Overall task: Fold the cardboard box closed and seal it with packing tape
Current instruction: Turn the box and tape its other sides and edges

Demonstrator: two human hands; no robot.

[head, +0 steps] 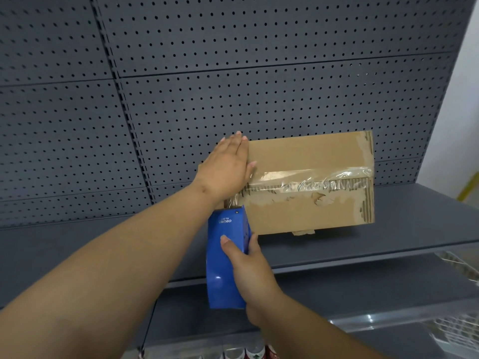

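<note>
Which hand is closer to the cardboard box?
Left. The left hand lies flat on the cardboard box at its left end. The right hand grips the blue tape dispenser just below the box.

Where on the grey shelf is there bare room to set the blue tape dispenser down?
The grey metal shelf lies bare left of the brown cardboard box, and also to its right toward the shelf end. Crowded at the box's left end: left hand, blue tape dispenser, right hand.
</note>
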